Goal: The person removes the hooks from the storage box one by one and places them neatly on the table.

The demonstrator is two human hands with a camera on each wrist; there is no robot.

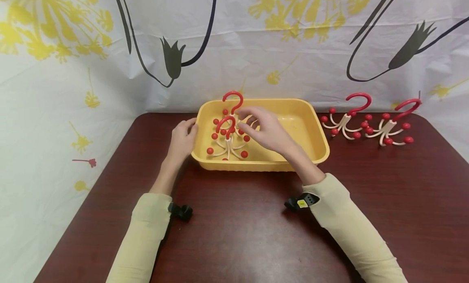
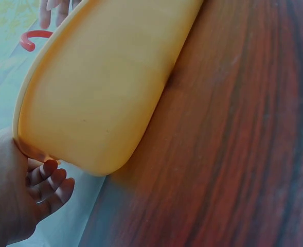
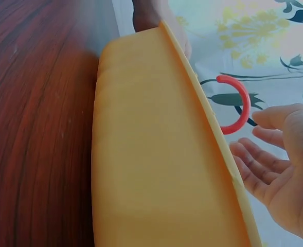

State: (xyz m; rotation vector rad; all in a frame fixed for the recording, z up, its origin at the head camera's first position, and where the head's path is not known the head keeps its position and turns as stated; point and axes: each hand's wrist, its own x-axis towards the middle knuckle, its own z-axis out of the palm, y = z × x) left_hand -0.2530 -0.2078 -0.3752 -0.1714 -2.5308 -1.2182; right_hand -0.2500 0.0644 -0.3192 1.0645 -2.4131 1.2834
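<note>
Two hangers stand in the left part of a yellow plastic basin, each with a red hook on top and cream arms ending in red balls. The front hanger overlaps the rear hanger in the head view. At the basin's left end my left hand grips the rim, its fingers bent beneath the edge. My right hand hovers over the basin just right of the hangers, fingers loosely bent and holding nothing. A red hook rises above the rim near its fingertips in the right wrist view.
Two more such hangers, a nearer one and a farther one, lie right of the basin on the dark red-brown table. A white patterned sheet hangs behind the table and along its left side.
</note>
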